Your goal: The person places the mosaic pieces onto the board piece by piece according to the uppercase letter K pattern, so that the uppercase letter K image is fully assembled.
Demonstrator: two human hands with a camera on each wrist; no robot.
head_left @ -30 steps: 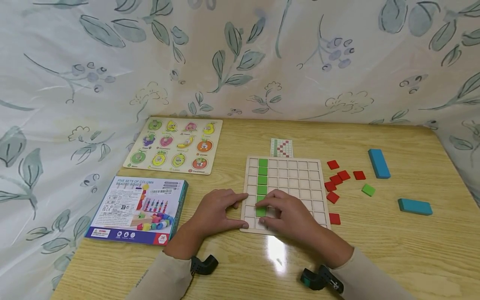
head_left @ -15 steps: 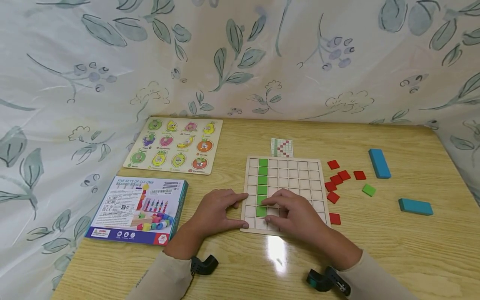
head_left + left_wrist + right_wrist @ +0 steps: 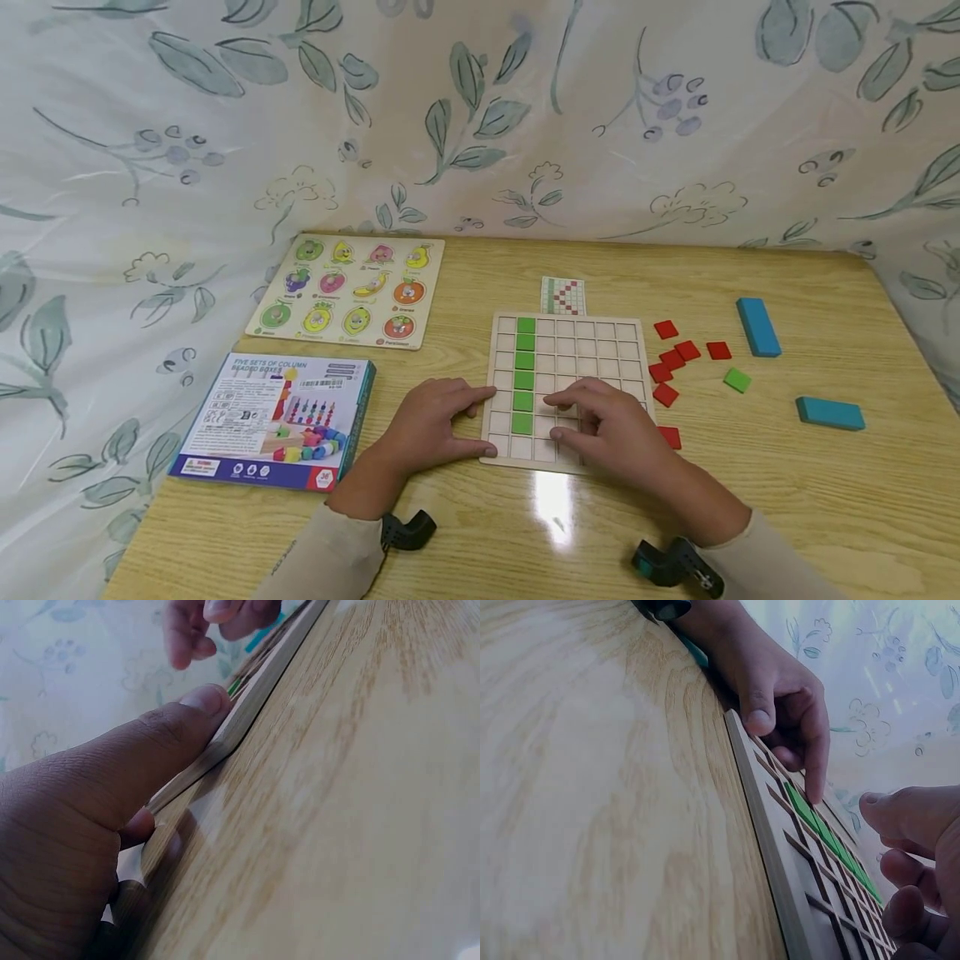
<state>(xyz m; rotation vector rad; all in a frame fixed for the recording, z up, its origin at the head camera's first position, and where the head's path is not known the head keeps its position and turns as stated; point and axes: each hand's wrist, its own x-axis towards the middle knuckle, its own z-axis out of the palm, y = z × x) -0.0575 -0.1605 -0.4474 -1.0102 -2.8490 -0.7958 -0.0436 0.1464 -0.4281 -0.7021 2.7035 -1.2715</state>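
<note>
Board (image 3: 597, 347) lies flat on table (image 3: 480, 533), 6 green tiles (image 3: 524, 379) in the upper part of its 2nd column from left. Left hand (image 3: 438, 421): thumb and forefinger spread, touching board's left edge. Right hand (image 3: 615, 425): released, fingers loosely bent, thumb apart from forefinger, above board. 7 red tiles (image 3: 687, 350), 1 loose green tile (image 3: 737, 380) to board's right. Pattern card (image 3: 562, 296) at its far edge.

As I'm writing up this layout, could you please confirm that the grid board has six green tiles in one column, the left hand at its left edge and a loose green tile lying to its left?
Not quite: the head view shows the loose green tile to the right of the grid board. The six green tiles and the left hand are as you say.
</note>
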